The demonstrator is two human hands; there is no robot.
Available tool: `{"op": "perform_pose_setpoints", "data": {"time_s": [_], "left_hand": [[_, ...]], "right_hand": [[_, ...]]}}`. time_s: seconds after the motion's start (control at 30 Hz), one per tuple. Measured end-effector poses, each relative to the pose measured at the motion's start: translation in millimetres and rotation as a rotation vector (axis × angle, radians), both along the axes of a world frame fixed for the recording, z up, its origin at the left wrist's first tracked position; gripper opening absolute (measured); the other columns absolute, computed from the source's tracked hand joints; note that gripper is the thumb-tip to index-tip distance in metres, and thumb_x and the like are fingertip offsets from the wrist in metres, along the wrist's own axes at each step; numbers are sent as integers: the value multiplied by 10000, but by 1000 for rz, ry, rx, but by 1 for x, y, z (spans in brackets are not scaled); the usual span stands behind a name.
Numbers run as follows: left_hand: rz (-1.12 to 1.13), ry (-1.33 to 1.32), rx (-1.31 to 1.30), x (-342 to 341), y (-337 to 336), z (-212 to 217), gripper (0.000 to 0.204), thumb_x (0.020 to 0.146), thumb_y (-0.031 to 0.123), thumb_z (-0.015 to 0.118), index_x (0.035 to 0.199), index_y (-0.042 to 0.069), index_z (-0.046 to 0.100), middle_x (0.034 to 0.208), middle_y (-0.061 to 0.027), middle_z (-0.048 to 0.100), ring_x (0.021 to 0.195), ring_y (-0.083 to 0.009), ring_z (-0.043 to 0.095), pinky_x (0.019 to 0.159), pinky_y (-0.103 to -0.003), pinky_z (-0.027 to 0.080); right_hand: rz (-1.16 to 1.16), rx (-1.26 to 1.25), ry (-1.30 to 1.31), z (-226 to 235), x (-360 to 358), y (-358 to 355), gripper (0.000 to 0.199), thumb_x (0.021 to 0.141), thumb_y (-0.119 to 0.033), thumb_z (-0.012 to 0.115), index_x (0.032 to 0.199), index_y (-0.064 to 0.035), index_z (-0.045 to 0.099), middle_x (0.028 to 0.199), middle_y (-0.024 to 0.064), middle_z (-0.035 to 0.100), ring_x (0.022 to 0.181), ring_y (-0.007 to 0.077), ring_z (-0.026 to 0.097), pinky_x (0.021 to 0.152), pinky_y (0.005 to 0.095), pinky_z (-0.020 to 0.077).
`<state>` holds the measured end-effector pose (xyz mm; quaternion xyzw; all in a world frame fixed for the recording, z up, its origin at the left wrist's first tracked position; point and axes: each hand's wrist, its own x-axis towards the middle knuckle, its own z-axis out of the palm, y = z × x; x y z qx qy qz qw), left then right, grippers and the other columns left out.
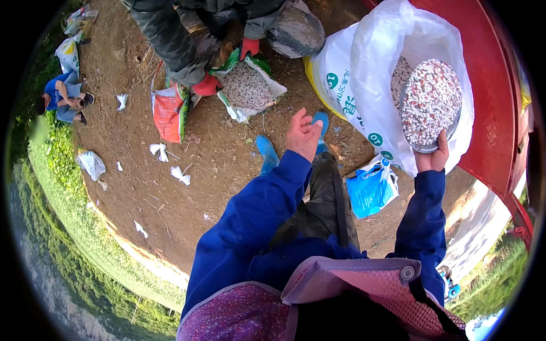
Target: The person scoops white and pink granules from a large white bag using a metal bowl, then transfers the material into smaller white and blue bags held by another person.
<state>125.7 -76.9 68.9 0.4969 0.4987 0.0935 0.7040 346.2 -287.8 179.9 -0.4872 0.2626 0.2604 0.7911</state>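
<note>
My right hand (434,156) grips the lower rim of a metal bowl (422,149). White and reddish-brown granules (432,99) heap up in it. The bowl is at the mouth of a big white sack (375,62), where more granules show behind it. My left hand (303,135) hangs over the ground with fingers loosely bent and apart, holding nothing. Ahead of it, another person's red-gloved hands (207,85) spread the mouth of a smaller green-and-white bag (272,85) of similar granules.
A red metal panel (489,74) rises at the right beside the sack. A blue-and-white bag (372,190) lies near my blue boots (266,152). An orange-and-green bag (169,116) stands left of the co-worker. White scraps (181,175) litter the dirt; another person (62,96) sits far left.
</note>
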Motion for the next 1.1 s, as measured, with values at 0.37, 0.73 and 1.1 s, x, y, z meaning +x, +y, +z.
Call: {"op": "perform_pose_setpoints", "data": {"time_s": [0.37,0.73,1.1], "left_hand": [[733,45,-301,-232,63,-250,571,796,210,714,1260,-10,464,1306,-155,429,1129,-316,485,867,-381,487],[716,-228,-451,-211,137,-289,573,852,276,627,1298,9,384,1346,-175,383,1125,-317,499,871,-347,507],[919,-358,-894,-226,97,-310,280,828,146,574,622,28,425,618,-120,472,585,-234,538,603,-367,491]], "right_hand": [[309,453,80,1,-158,83,503,954,-257,411,1404,-50,323,1434,144,366,1311,338,356,1091,521,262],[428,180,322,-229,-266,252,487,930,-222,494,1370,-66,357,1349,123,468,1222,313,465,1028,506,363],[657,-598,-109,-353,-258,380,668,808,-13,462,1403,-233,254,1302,178,408,1048,375,541,703,581,552]]}}
